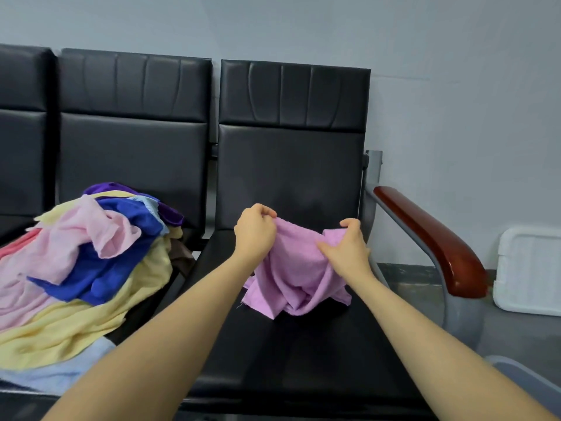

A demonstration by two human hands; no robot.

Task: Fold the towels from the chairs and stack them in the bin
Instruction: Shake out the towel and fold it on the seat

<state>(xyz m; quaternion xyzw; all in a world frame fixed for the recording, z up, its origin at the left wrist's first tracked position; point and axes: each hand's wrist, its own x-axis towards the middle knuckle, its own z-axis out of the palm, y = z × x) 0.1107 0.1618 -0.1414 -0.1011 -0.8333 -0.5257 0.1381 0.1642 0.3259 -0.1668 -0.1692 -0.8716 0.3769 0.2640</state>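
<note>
Gripping the crumpled lilac terry towel at frame centre, left hand and right hand pinch its top edge above the black padded seat.
Risk: bunched lower folds may hide corners, skewing the fold.

Head view looks forward and down; chairs near.

Pale grey wall, grey floor, black padded seat row, wooden armrest
</note>
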